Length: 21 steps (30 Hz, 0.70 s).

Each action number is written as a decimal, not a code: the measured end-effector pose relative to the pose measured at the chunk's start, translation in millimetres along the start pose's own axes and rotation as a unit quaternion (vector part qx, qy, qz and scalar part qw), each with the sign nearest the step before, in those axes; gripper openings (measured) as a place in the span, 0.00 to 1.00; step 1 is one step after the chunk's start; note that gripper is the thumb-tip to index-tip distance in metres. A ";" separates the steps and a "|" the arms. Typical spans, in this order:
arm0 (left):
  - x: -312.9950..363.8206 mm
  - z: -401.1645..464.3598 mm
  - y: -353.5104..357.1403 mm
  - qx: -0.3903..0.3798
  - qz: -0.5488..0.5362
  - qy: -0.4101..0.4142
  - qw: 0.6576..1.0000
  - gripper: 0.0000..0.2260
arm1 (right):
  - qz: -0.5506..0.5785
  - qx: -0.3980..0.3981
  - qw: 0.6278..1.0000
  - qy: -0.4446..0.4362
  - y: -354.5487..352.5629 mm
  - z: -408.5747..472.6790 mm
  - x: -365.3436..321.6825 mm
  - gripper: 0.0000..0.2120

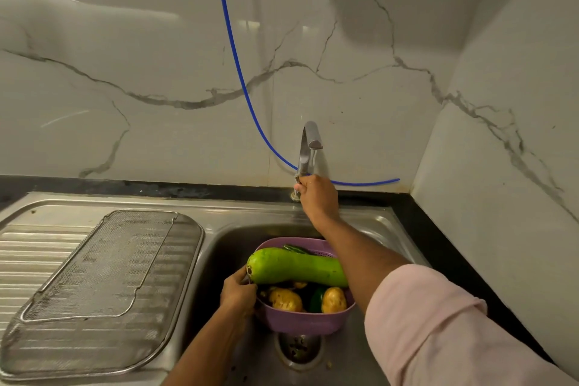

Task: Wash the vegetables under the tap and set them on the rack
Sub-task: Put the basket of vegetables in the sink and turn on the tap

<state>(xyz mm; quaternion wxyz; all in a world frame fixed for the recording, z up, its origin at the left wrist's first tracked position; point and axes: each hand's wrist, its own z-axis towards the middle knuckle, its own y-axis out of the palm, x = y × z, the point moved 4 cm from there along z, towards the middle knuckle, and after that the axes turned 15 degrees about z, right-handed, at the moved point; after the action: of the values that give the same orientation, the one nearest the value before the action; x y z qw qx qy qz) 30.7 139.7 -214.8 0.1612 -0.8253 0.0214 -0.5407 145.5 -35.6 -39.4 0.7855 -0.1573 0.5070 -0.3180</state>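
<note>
- The bottle gourd (294,269) lies across the top of the purple basket (305,321) in the sink basin (225,260), above the drain. It looks heavy, stiff and smooth, probably slippery once wet; take it round the narrower middle with a full grip, or support both ends.
- Potatoes (285,299) beneath it look firm and rough, easy to pinch singly; a dark green vegetable lies between them.
- The left hand (238,291) curls round the basket's left rim, beside the gourd's stem end.
- The right hand (316,196) grips the tap (308,147) near its base at the sink's back edge; no water visible.
- The mesh rack (94,285) sits on the drainboard, left of the basin.
</note>
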 end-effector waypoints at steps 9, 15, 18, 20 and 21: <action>9.7 -14.9 -2.6 -0.004 -0.031 -0.006 0.999 0.25 | 0.025 -0.036 0.999 0.024 -0.5 9.9 3.5 0.13; 13.7 -22.8 -4.0 -0.003 -0.035 -0.010 0.999 0.25 | 0.088 -0.028 0.995 0.047 3.3 12.7 13.0 0.14; 15.0 -24.9 -3.3 -0.006 -0.042 -0.015 0.999 0.25 | 0.132 -0.011 0.989 0.072 6.3 12.7 16.9 0.11; 15.2 -25.5 -3.0 -0.004 -0.045 -0.016 0.999 0.25 | 0.157 0.006 0.984 0.086 5.9 11.8 17.6 0.10; 15.3 -25.8 -2.8 -0.004 -0.043 -0.017 0.999 0.25 | 0.155 0.012 0.984 0.084 6.6 11.7 18.2 0.10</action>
<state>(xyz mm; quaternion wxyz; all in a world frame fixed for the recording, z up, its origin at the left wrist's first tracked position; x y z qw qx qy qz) 13.4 133.0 -191.1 0.1345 -0.8352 -0.0147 -0.5330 163.4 -43.5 -50.7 0.7816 -0.0397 0.5860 -0.2102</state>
